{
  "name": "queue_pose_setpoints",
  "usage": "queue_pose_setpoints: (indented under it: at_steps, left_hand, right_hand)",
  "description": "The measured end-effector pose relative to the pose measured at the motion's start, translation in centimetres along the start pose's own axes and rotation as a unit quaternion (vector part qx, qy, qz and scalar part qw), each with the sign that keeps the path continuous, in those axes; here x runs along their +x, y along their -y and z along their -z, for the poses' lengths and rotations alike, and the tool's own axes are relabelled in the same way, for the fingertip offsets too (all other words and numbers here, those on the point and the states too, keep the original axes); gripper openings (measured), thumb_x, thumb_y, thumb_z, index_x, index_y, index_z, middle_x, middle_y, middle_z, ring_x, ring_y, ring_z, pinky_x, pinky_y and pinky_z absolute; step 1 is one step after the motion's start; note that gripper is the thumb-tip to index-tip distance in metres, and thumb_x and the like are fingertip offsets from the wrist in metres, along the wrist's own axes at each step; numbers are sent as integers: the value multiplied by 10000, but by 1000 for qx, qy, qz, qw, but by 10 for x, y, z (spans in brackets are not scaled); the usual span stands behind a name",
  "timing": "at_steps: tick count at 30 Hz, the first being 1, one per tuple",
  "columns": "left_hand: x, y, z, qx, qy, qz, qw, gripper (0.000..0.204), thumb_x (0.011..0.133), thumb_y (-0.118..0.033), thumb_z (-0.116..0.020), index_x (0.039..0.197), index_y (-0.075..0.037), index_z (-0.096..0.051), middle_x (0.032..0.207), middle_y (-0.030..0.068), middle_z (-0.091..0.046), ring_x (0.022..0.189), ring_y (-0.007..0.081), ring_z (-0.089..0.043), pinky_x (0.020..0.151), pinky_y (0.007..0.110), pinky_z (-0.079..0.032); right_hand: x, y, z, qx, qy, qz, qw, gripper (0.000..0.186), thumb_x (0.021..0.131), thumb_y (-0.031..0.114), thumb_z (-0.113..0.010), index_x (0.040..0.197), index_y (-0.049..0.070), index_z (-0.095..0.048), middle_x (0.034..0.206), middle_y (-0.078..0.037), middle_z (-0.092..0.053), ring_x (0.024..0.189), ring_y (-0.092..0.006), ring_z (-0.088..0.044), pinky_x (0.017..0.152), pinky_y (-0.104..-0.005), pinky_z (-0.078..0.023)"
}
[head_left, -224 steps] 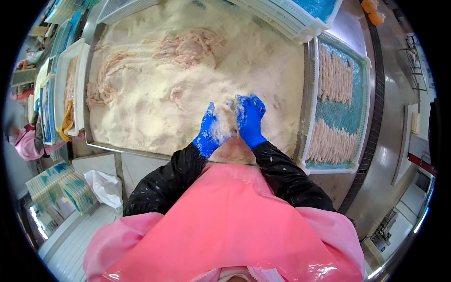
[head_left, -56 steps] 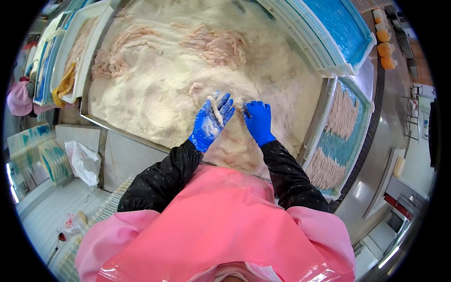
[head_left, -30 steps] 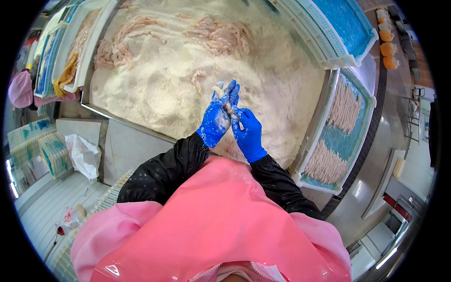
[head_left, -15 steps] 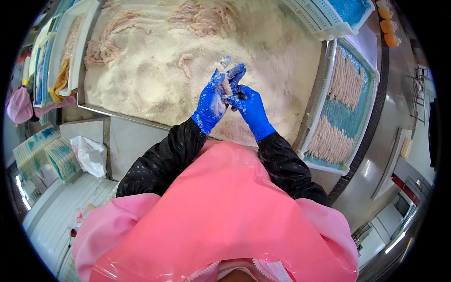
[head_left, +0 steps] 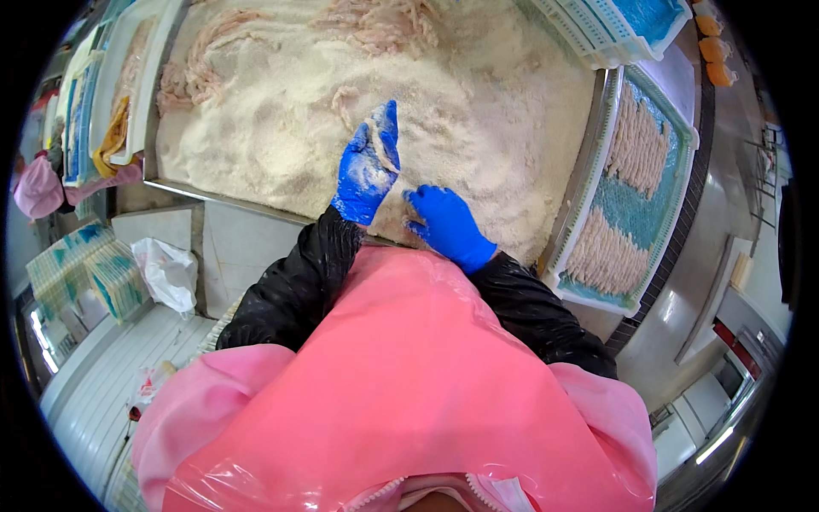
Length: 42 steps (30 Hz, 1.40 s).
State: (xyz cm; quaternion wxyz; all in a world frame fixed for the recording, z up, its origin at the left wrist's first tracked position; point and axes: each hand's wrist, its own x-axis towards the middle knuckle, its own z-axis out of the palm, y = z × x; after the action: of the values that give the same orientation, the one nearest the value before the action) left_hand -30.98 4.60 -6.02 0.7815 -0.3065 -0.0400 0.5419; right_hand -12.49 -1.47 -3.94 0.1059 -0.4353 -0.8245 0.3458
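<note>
- Blue-gloved left hand (head_left: 367, 171), centre of frame, thumb one side and fingers the other, closed lengthwise on a coated strip (head_left: 383, 147). Fingers point to top of frame; glove is dusted with pale crumbs.
- Strip sits along that hand, clear of the crumb bed.
- Blue-gloved right hand (head_left: 448, 224), lower right of the left one and apart from it: fingers bent, thumb and forefinger spread with a gap. No load visible; palm hidden.
- Under both: pale crumb bed (head_left: 256, 145) in a metal tray (head_left: 230, 201), uneven, with ridges and hollows.
- Small raw piece (head_left: 345, 101) on the bed, just upper left of left hand.
- Larger raw pile (head_left: 384, 26) at top centre; second raw heap (head_left: 200, 68) at upper left.
- Right of frame: mesh rack (head_left: 624, 207) with white rim, beside the metal tray. Two blocks of coated strips: upper row (head_left: 637, 141), lower row (head_left: 607, 253), bare mesh between.
- Upper right: perforated white crates (head_left: 589, 30), blue inside the top one. Orange containers (head_left: 717, 60) beyond.
- Upper left: white tub (head_left: 153, 68), ochre cloth (head_left: 113, 136) over its near end.
- Lower left: white plastic bag (head_left: 166, 273) beside stacked trays (head_left: 85, 269).
- Bottom: pink apron (head_left: 384, 367), black sleeves (head_left: 294, 286).
</note>
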Motion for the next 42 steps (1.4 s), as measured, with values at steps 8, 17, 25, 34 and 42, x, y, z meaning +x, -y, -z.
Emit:
queue_pose_setpoints:
  at_steps: [8, 17, 25, 34, 42]
  left_hand:
    - [-8, -14, -2, 8, 10, -41, 999, 432, 1003, -169, -429, 1403, -8, -399, 1443, 138, -437, 1323, 240, -438, 1093, 390, -381]
    - [-1, 24, -19, 330, -48, -93, 938, 469, 1032, -235, -381, 1460, -57, -313, 1502, 113, -347, 1379, 239, -345, 1149, 394, -291]
    - [2, 50, -34, 462, -30, -119, 878, 530, 1039, -278, -381, 1509, -132, -183, 1493, 163, -346, 1370, 267, -354, 1129, 376, -313]
    - [11, 88, -7, 513, 11, 28, 858, 571, 1022, -344, -406, 1490, -49, -263, 1526, 120, -306, 1395, 215, -307, 1156, 351, -238]
    - [37, 120, 8, 511, 64, -121, 849, 524, 1045, -179, -290, 1523, -49, -120, 1587, 64, -129, 1454, 181, -122, 1184, 301, -105]
  right_hand:
    - [10, -14, 21, 272, -177, -106, 940, 189, 809, 84, -730, 994, 48, -707, 817, -67, -599, 670, -166, -556, 607, -272, -442]
    - [37, 36, 30, 267, -216, -83, 936, 258, 828, 38, -706, 1081, 22, -660, 850, -80, -627, 755, -144, -611, 671, -256, -494]
    - [35, 34, 20, 303, -247, -132, 911, 160, 833, 10, -668, 991, 11, -641, 849, -79, -634, 749, -148, -611, 675, -253, -481]
    - [41, 23, 30, 416, -365, -2, 833, 718, 954, 444, -458, 1478, 6, -233, 1523, -173, -262, 1422, -291, -228, 1153, -401, -176]
    - [45, 0, 41, 583, -308, 10, 751, 768, 986, 549, -311, 1523, 34, -117, 1596, -109, -106, 1467, -240, -102, 1182, -384, -80]
